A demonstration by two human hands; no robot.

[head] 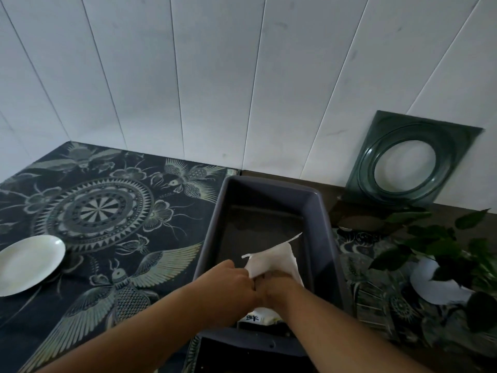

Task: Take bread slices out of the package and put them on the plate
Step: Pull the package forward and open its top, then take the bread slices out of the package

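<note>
A white plastic bread package (271,261) lies inside a dark grey rectangular bin (320,224) in front of me. My left hand (234,281) and my right hand (279,286) meet knuckle to knuckle over the bin, both clenched on the package's bunched top. A printed label end of the package (258,317) shows below my wrists. No bread slice is visible; the wrapper hides its contents. The white plate (27,265) sits bare at the far left on the patterned cloth, well away from both hands.
A dark cloth with bird and mandala patterns (99,211) covers the table. A green glass square dish (411,162) leans on the white panelled wall at right. A leafy plant in a white pot (441,286) stands right of the bin.
</note>
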